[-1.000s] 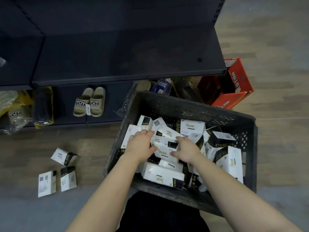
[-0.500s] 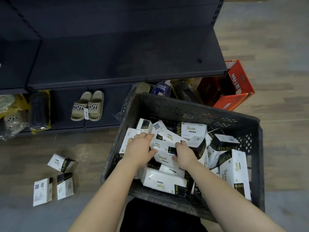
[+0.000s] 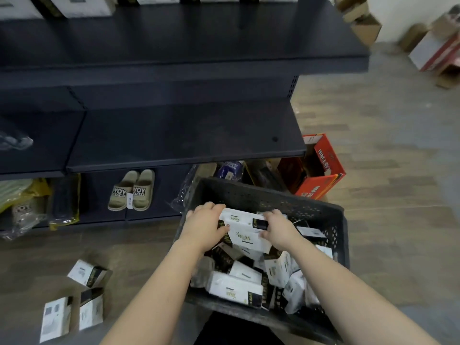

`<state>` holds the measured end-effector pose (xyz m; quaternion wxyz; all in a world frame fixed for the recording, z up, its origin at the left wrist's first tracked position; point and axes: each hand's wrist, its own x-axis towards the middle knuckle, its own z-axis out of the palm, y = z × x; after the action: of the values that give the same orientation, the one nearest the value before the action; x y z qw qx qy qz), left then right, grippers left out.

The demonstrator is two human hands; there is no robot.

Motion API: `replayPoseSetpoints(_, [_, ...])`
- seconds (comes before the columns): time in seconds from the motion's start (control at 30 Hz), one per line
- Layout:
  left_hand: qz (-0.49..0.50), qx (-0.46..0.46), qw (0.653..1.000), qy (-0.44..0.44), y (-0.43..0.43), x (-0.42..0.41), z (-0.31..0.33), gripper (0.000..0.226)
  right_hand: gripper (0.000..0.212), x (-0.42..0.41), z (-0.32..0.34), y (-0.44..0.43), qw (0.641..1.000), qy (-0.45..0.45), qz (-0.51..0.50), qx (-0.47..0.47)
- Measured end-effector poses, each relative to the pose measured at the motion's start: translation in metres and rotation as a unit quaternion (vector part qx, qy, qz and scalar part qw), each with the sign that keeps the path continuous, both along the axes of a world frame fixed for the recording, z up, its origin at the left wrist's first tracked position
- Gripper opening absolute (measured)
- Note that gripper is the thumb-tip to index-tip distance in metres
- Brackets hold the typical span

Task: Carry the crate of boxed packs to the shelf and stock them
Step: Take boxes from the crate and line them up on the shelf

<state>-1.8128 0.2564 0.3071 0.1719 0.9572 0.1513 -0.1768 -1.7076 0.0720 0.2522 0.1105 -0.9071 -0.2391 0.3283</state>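
The left hand [image 3: 206, 226] and right hand [image 3: 280, 231] grip opposite ends of a stack of boxes [image 3: 245, 231], squeezed between them above the crate [image 3: 273, 194], probably so several reach the shelf [image 3: 186, 135] together.

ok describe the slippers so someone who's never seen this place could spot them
Start at the dark shelving; on its lowest level, left of the dark crate, sits a pair of beige slippers. Unlike the bagged goods to their left, they are unwrapped, with YOY STORY printed across the straps.
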Motion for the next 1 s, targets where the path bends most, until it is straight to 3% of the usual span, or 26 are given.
replayPoseSetpoints(0.53, [-0.002,0.053,0.987,-0.154,0.019,0.058,0.193,0.061,0.060,0.066,0.250,0.010,0.984,-0.139,0.032,0.109])
replayPoseSetpoints(0.77, [-0.014,0.057,0.985,-0.162,0.021,0.061,0.224,0.061,0.060,0.070,0.296,0.008,0.974,-0.147,0.048,0.165])
replayPoseSetpoints(1.0, [0.007,0.052,0.984,-0.173,0.019,0.057,0.228,0.049,0.066,0.070,0.296,0.006,0.967,-0.142,0.046,0.206])
